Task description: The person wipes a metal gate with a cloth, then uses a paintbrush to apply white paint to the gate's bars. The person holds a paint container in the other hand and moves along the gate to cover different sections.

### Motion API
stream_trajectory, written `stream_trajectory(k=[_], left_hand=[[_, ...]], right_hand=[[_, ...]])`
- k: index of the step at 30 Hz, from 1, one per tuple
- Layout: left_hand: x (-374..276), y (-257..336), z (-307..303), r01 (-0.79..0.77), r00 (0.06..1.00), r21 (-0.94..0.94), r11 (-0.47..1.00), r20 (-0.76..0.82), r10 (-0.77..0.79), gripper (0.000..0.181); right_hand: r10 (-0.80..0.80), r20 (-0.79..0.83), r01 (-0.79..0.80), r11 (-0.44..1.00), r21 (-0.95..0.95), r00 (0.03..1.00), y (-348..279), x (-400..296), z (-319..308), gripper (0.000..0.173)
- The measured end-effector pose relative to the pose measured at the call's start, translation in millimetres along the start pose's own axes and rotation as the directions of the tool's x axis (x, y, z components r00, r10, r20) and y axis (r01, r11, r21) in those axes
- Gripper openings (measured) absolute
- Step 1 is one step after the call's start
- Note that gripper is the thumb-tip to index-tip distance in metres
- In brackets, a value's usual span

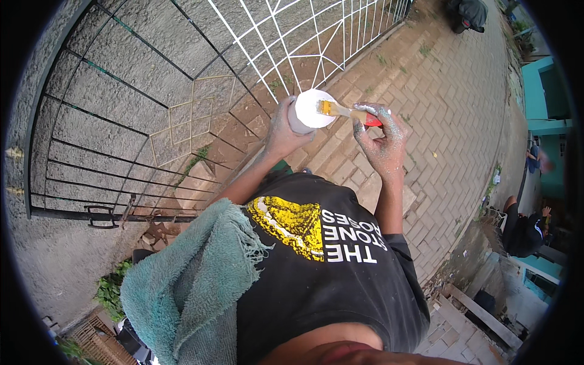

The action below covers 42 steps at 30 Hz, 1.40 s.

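Observation:
My left hand (pixel 286 130) is wrapped around the side of a pale cup (pixel 301 126) of white paint (pixel 308 106). Between the thumb and fingers of my right hand (pixel 384 141) is a paintbrush (pixel 340 110) with a pale handle and a red end. Its yellow ferrule is over the cup, and the bristles meet the white paint. Paint specks cover both hands, more thickly on the right. Beyond the cup stands a metal grille fence (pixel 321 55), white along its far part. Nearer on the left, its bars (pixel 114 125) are dark, with a gold-coloured diamond pattern (pixel 191 123).
A rough wall (pixel 137 50) rises behind the fence. Paving blocks (pixel 438 132) run along the right. A covered motorcycle (pixel 472 13) is parked at the far end. A person in dark clothes (pixel 522 232) sits at far right. A green towel (pixel 196 278) hangs over my left shoulder.

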State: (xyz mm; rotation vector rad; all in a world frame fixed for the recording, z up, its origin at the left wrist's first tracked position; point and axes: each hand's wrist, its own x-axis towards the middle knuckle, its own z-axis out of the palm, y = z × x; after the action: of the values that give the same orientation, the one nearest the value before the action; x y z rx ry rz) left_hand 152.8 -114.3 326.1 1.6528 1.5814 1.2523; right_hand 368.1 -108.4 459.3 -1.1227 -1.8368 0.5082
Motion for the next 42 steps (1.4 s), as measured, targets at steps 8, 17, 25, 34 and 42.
stream_trajectory(k=[8, 17, 25, 34, 42], left_hand=[[-4, 3, 14, 0.030, 0.998, 0.015, 0.999, 0.050, -0.031, 0.089], [-5, -1, 15, -0.069, 0.997, 0.076, 0.995, 0.021, 0.068, 0.090], [-4, -5, 18, -0.087, 0.996, 0.019, 0.996, 0.022, 0.087, 0.085], [-2, 12, 7, -0.068, 0.998, -0.017, 0.998, 0.018, 0.068, 0.083], [-9, 11, 3, -0.103, 0.993, -0.135, 0.986, 0.044, 0.110, 0.081]], right_hand=[[-0.082, -0.123, 0.077, 0.996, -0.050, 0.989, 15, -14, 3, 0.033], [0.166, -0.102, -0.113, 0.911, 0.396, 0.981, 27, -33, 13, 0.015], [0.306, -0.055, -0.197, 0.729, 0.655, 0.950, 20, -32, 28, 0.014], [0.325, 0.063, -0.294, 0.736, 0.610, 0.944, 23, -8, 9, 0.025], [0.292, 0.073, -0.283, 0.787, 0.549, 0.954, 26, -6, 7, 0.048]])
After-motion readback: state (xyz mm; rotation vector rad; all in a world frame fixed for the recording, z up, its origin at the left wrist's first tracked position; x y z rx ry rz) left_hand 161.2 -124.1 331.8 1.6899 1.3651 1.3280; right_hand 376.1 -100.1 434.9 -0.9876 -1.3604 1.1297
